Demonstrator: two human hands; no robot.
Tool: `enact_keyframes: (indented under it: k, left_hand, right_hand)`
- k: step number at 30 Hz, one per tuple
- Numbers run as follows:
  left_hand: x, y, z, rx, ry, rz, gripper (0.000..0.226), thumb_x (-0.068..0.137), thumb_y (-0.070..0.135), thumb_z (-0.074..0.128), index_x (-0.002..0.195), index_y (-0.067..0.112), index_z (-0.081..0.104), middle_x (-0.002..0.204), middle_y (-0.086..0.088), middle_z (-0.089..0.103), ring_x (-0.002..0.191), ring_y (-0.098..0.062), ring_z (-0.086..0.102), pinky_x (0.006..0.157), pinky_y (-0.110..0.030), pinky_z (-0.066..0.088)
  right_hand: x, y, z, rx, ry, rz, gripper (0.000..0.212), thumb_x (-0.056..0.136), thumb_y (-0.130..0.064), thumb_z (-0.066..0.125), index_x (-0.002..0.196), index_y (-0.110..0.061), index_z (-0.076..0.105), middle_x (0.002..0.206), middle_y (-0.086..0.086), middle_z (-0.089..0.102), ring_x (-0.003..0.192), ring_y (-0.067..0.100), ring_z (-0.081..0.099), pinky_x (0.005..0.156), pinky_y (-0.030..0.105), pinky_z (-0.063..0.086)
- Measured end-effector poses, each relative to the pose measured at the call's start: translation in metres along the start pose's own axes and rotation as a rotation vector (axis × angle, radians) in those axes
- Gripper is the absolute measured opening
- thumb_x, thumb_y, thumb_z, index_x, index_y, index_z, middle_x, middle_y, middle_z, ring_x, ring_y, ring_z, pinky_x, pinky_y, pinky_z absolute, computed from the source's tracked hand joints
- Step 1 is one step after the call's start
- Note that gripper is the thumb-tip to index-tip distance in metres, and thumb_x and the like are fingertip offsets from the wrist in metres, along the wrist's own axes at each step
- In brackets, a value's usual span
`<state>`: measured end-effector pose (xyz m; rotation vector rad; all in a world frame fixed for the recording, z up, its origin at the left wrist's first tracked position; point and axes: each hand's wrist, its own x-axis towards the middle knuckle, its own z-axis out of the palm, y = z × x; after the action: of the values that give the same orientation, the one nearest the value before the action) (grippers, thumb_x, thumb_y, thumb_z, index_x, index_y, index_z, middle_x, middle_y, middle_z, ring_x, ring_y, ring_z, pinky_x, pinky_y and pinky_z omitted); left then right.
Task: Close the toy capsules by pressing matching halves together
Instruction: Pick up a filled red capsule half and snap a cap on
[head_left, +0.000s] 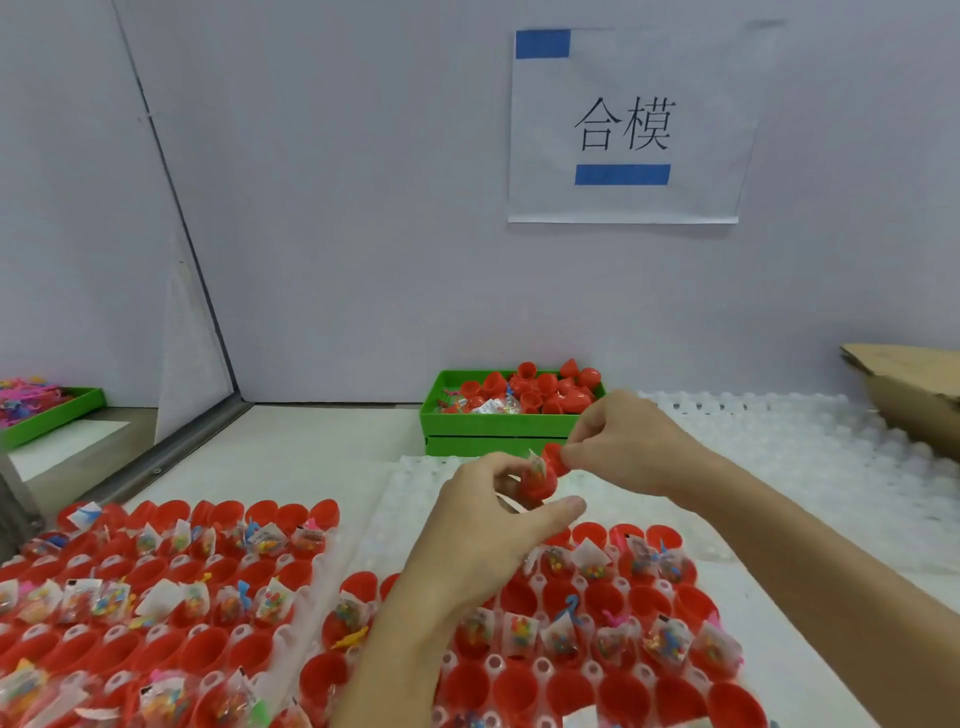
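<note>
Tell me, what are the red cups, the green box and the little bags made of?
The red cups look like smooth, slightly shiny moulded plastic. The green box seems hard, matte plastic with straight, stiff walls. The little bags look like thin clear plastic film: colourful bits show through them.

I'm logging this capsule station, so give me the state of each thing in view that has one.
Left hand: fingers grip the lower capsule half.
Right hand: fingers pinch the upper capsule half.
Capsule: not yet closed, packet sticking out.
Tray halves: open, some holding packets.
Green bin: holds loose red halves.
</note>
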<state>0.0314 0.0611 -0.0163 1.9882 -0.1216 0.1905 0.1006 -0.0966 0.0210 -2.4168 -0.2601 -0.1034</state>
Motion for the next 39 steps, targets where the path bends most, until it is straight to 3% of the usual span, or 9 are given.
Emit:
enact_keyframes:
  k: [4,7,10,12,15,20,25,28,39]
  left_hand:
    - [-0.003,0.006,0.018,0.001,0.046,0.090,0.014,0.079,0.031,0.081,0.084,0.033,0.068,0.078,0.008,0.071,0.064,-0.012,0.070,0.066,-0.028,0.059]
    - [-0.005,0.006,0.027,0.017,0.014,0.117,0.013,0.081,0.025,0.080,0.082,0.032,0.069,0.076,0.010,0.071,0.068,-0.008,0.071,0.067,-0.024,0.059]
    - [-0.006,0.006,0.033,0.034,0.013,0.151,0.015,0.078,0.020,0.082,0.080,0.030,0.070,0.073,0.008,0.072,0.063,-0.003,0.068,0.060,-0.014,0.053]
    - [-0.005,0.003,0.037,0.061,0.006,0.158,0.014,0.077,0.019,0.082,0.080,0.029,0.071,0.072,0.007,0.072,0.063,-0.004,0.068,0.060,-0.013,0.052]
    - [-0.005,0.001,0.040,0.089,-0.002,0.161,0.012,0.078,0.019,0.080,0.082,0.027,0.072,0.072,0.004,0.072,0.066,-0.010,0.070,0.062,-0.021,0.056]
    - [-0.007,0.003,0.040,0.084,0.036,0.174,0.023,0.081,0.016,0.077,0.081,0.037,0.067,0.072,0.013,0.071,0.062,-0.001,0.068,0.059,-0.010,0.049]
    - [-0.007,0.004,0.038,0.018,0.047,0.197,0.027,0.083,0.021,0.077,0.105,0.036,0.069,0.072,0.010,0.070,0.068,-0.003,0.070,0.062,-0.009,0.050]
    - [-0.006,0.007,0.038,-0.005,0.026,0.225,0.023,0.084,0.024,0.077,0.101,0.037,0.070,0.075,0.012,0.071,0.070,-0.004,0.069,0.064,-0.012,0.052]
    - [-0.005,0.005,0.037,-0.032,0.003,0.250,0.022,0.088,0.020,0.072,0.106,0.031,0.067,0.077,0.008,0.069,0.071,-0.003,0.070,0.061,-0.012,0.052]
  right_hand:
    - [-0.028,0.020,-0.007,0.095,0.055,0.067,0.016,0.080,-0.026,0.070,0.070,-0.014,0.069,0.070,0.000,0.067,0.063,0.008,0.059,0.050,0.018,0.039]
    - [-0.044,0.033,-0.006,0.261,0.119,0.082,0.016,0.079,-0.029,0.071,0.074,-0.014,0.065,0.066,-0.003,0.072,0.054,0.009,0.063,0.050,0.021,0.045]
    - [-0.058,0.044,0.002,0.429,0.130,0.045,0.007,0.086,-0.021,0.067,0.087,-0.018,0.061,0.064,-0.001,0.073,0.043,0.005,0.056,0.044,0.016,0.040]
    - [-0.065,0.050,0.003,0.502,0.138,-0.006,0.014,0.088,-0.015,0.065,0.094,-0.026,0.062,0.070,-0.001,0.074,0.049,0.007,0.060,0.047,0.017,0.045]
    - [-0.070,0.055,0.000,0.544,0.127,-0.089,0.013,0.087,-0.023,0.070,0.094,-0.033,0.069,0.078,-0.002,0.073,0.063,0.017,0.064,0.057,0.019,0.051]
    - [-0.073,0.058,0.001,0.561,0.080,-0.138,0.009,0.083,-0.023,0.075,0.091,-0.024,0.071,0.082,0.002,0.073,0.079,0.022,0.070,0.069,0.031,0.057]
    - [-0.073,0.059,0.000,0.630,0.082,-0.127,0.018,0.078,-0.027,0.075,0.091,-0.016,0.068,0.082,0.001,0.076,0.075,0.017,0.074,0.064,0.019,0.055]
    - [-0.073,0.057,0.000,0.665,0.068,-0.136,0.031,0.071,-0.035,0.074,0.093,-0.015,0.066,0.084,0.002,0.077,0.075,0.019,0.075,0.065,0.019,0.056]
    - [-0.074,0.055,0.000,0.743,0.070,-0.155,0.031,0.069,-0.034,0.076,0.092,-0.014,0.068,0.082,0.006,0.076,0.071,0.021,0.074,0.064,0.018,0.054]
